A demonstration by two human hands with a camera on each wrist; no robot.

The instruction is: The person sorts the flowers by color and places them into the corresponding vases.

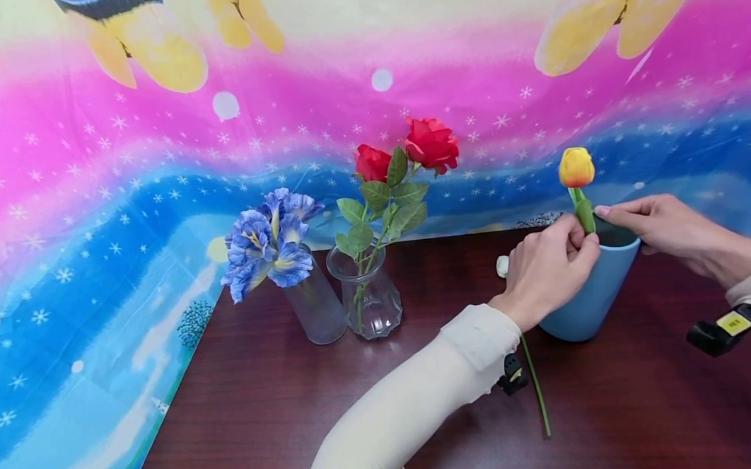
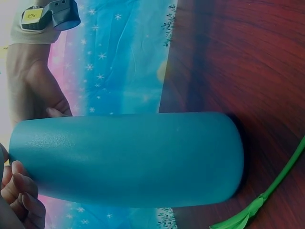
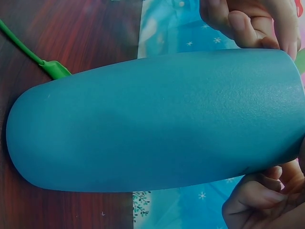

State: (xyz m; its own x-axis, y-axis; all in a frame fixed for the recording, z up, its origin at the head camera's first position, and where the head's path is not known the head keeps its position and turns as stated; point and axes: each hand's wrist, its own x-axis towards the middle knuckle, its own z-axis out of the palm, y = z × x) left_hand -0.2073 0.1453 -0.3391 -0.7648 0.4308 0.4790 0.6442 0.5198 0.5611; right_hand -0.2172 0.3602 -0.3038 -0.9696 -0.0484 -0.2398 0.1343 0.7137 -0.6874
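Note:
A yellow-orange tulip (image 1: 576, 167) stands upright at the mouth of a blue vase (image 1: 585, 294). My left hand (image 1: 546, 268) pinches the tulip's green stem and leaf at the near left of the rim. Across the mouth, my right hand (image 1: 675, 233) holds the rim, thumb at the opening and fingers curled against the outer wall. Both hands flank the vase's top in the right wrist view, the left hand (image 3: 257, 21) above and the right hand (image 3: 259, 198) below. The lower part of the tulip's stem is hidden.
A flower with a white head (image 1: 502, 267) and green stem (image 1: 537, 389) lies on the dark wooden table (image 1: 244, 411), partly behind my left arm. To the left stand a clear glass vase (image 1: 379, 309) with red roses (image 1: 431, 144) and a frosted vase (image 1: 316, 308) with blue flowers (image 1: 268, 244).

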